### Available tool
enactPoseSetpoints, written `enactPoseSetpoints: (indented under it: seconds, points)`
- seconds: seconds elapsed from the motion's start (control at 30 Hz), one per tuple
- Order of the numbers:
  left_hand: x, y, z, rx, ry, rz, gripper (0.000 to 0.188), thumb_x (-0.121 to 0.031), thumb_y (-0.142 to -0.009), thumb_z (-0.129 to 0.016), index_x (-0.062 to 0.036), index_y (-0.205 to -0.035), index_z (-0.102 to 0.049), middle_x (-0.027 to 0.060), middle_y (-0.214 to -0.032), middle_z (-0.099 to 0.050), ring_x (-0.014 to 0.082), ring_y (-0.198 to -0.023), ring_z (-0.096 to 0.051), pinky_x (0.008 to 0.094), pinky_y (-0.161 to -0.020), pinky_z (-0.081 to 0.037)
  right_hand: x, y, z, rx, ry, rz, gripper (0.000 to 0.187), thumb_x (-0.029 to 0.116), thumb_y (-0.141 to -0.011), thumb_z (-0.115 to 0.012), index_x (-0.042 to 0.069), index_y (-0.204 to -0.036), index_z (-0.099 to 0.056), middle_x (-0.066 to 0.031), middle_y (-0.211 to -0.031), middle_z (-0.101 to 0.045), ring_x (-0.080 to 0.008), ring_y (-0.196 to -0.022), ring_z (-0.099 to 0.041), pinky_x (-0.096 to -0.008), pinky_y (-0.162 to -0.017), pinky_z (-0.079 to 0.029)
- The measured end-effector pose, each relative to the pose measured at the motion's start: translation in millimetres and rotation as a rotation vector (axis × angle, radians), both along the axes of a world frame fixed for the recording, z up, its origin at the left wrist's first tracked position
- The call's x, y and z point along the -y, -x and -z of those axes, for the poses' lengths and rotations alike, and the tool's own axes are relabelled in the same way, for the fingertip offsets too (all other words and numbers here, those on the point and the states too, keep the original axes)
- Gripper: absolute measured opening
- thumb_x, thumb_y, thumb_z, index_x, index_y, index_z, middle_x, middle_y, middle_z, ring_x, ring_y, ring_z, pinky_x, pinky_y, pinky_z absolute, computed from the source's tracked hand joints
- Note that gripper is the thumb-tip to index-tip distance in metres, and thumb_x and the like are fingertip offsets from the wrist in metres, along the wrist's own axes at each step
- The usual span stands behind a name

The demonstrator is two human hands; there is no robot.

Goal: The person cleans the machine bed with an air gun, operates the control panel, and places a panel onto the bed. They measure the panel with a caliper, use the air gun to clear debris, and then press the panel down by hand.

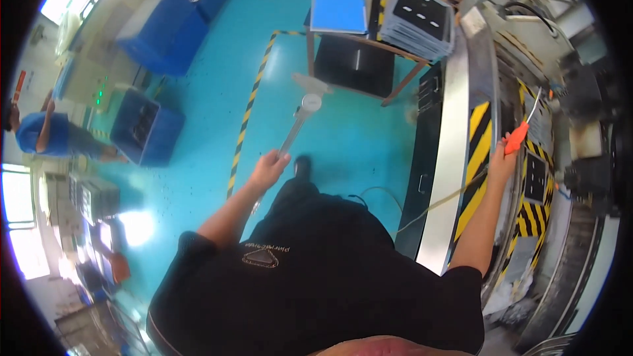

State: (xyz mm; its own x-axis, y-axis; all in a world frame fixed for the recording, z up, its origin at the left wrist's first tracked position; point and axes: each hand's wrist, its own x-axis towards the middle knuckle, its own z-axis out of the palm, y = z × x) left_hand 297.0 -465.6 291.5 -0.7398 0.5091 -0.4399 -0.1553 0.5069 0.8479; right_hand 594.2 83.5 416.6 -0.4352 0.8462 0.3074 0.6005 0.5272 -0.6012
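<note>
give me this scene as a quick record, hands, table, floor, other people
left hand: holds a caliper with a round dial
right hand: holds an orange tool with a thin metal rod
table: bears a blue sheet, stacked panels
floor: turquoise, striped tape
other person: blue top, near a blue bin

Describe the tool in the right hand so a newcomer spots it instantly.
Find the long machine with slanted yellow and black stripes on the right. Over it reaches the right hand, holding a slim tool. Its bright orange handle sets it apart from the duller machinery around.
</note>
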Motion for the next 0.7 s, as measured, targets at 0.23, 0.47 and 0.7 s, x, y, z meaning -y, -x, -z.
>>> enactPoseSetpoints:
  seconds: [0.23,0.47,0.7]
  points:
    - [-60,124,40,0.196,-0.025,-0.063,0.035,-0.04,-0.098,-0.058,-0.0074,-0.085,-0.055,-0.0021,-0.065,-0.048,0.0084,-0.051,-0.042,0.0263,-0.044,-0.035,170,184,-53,0.744,0.604,-0.741,0.055,0.042,-0.083,-0.075,0.006,-0.116,-0.05,-0.0238,-0.099,-0.067,-0.0409,-0.095,-0.066,-0.0449,-0.078,-0.051]
    - [-106,274,78,0.419,-0.2,-0.154,0.04,-0.044,-0.101,-0.052,-0.0081,-0.084,-0.049,-0.0023,-0.053,-0.038,0.0095,-0.04,-0.033,0.0267,-0.037,-0.029,154,286,-18,0.821,0.9,-0.791,0.044,0.044,-0.087,-0.07,0.005,-0.108,-0.066,-0.015,-0.095,-0.07,-0.0317,-0.091,-0.066,-0.0387,-0.081,-0.05]
    - [-167,373,87,0.457,-0.161,-0.204,0.04,-0.045,-0.1,-0.054,-0.0085,-0.085,-0.049,-0.0039,-0.054,-0.036,0.0081,-0.041,-0.032,0.0257,-0.039,-0.027,82,405,-36,0.95,0.696,-0.897,0.043,0.047,-0.088,-0.067,0.005,-0.1,-0.067,-0.0194,-0.093,-0.069,-0.0342,-0.09,-0.067,-0.0425,-0.079,-0.051]
